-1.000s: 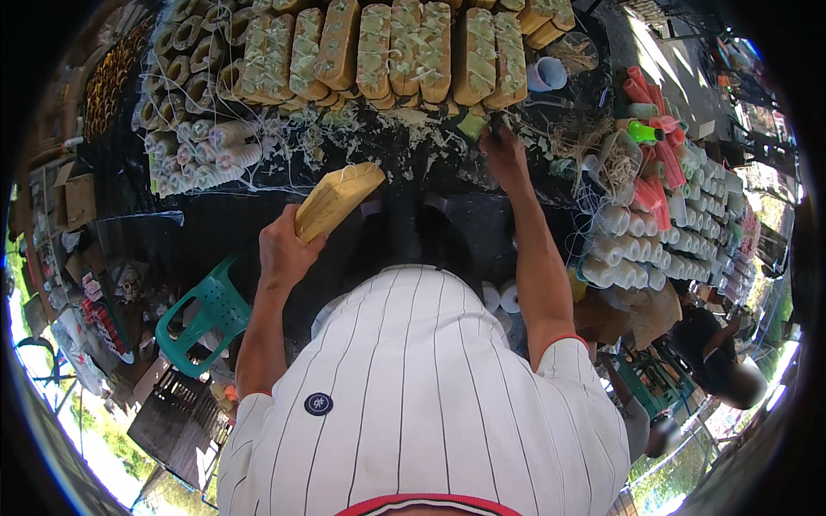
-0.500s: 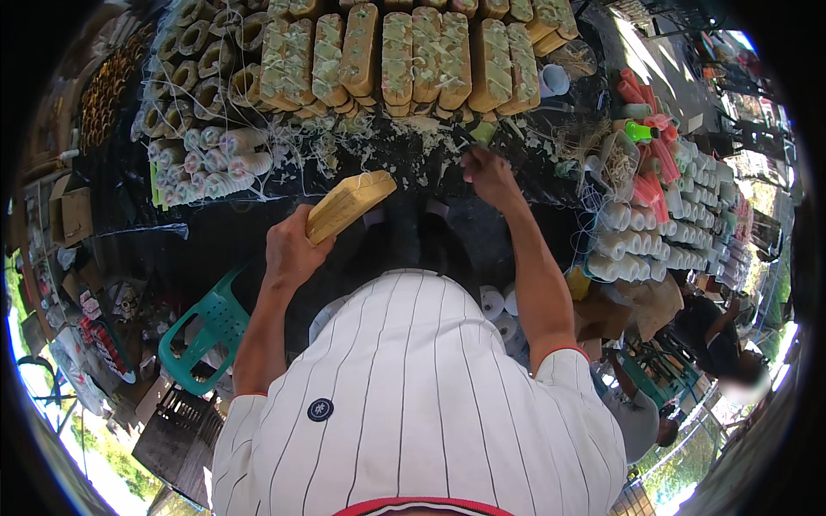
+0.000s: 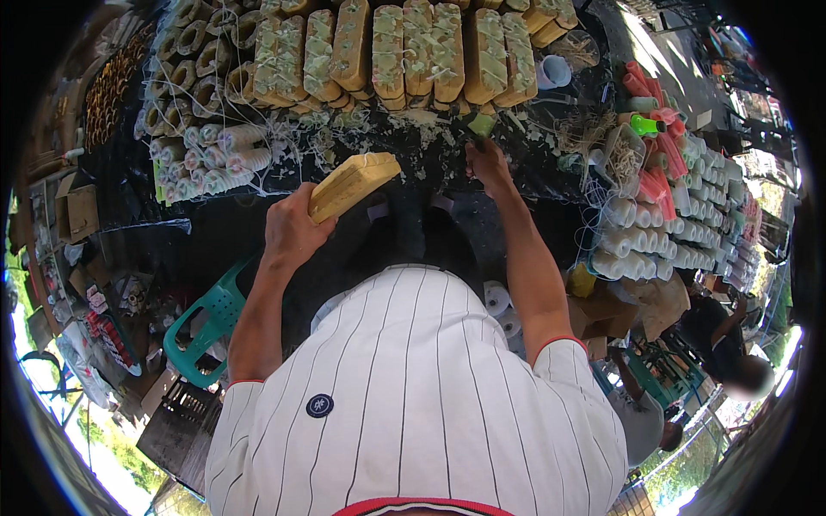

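Note:
My left hand [image 3: 291, 228] grips one end of a brown, paper-like oblong block [image 3: 354, 183], held tilted in front of my body with its far end pointing right. To the right, my right hand [image 3: 490, 168] is closed round the dark handle of a small tool; its flat pale-green end [image 3: 481, 125] reaches over the table. What kind of tool it is I cannot make out. Just beyond stand rows of similar upright blocks [image 3: 389, 60], their tops smeared with pale green stuff.
Pale green scraps [image 3: 422, 138] litter the black-covered table's near edge. Hollow brown tubes [image 3: 213, 57] and white rolls [image 3: 245, 161] stand at left. Red tubes [image 3: 661, 172], white rolls [image 3: 632, 241] and a pale cup [image 3: 553, 73] lie right. A green chair [image 3: 206, 322] stands lower left; other people are lower right.
The right hand and its tool have shifted slightly, and the tool's green end now shows more plainly. The block in my left hand has tilted and risen a little.

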The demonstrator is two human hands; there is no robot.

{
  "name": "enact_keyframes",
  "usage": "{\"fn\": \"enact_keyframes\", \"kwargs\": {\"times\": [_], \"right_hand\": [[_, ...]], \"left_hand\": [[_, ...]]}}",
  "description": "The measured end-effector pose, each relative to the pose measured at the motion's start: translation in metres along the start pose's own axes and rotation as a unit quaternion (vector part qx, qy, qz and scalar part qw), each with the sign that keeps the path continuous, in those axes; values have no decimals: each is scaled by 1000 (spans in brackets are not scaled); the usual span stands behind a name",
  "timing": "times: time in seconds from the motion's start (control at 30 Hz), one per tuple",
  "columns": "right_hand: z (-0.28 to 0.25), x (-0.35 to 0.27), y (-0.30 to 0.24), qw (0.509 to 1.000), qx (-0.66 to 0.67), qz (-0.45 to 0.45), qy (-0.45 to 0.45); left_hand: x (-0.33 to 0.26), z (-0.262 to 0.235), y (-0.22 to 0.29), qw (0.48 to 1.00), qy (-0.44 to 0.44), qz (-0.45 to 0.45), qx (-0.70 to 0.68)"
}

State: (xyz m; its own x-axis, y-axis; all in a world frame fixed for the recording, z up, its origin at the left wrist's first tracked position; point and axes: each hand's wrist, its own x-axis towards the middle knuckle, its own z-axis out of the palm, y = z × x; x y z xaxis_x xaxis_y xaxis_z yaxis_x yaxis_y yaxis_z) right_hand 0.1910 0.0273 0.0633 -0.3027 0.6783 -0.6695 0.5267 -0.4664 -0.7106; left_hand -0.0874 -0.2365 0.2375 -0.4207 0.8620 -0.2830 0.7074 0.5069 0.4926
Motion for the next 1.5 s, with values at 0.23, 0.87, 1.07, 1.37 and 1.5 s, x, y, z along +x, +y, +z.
{"fn": "enact_keyframes", "kwargs": {"times": [0.23,0.87,1.07,1.37,1.5], "right_hand": [[7,-46,-11,791,-377,-393,277],[-9,-8,-7,969,-116,-218,22],[14,-36,-30,953,-171,-240,-65],[38,-54,26,856,-341,-369,124],[60,-33,29,888,-328,-275,170]], "left_hand": [[-2,8,12,999,3,-16,28],[-9,17,16,1000,-1,-14,20],[-7,15,11,999,1,-8,31],[-6,11,9,999,1,-2,40],[4,9,19,999,-9,9,48]]}}
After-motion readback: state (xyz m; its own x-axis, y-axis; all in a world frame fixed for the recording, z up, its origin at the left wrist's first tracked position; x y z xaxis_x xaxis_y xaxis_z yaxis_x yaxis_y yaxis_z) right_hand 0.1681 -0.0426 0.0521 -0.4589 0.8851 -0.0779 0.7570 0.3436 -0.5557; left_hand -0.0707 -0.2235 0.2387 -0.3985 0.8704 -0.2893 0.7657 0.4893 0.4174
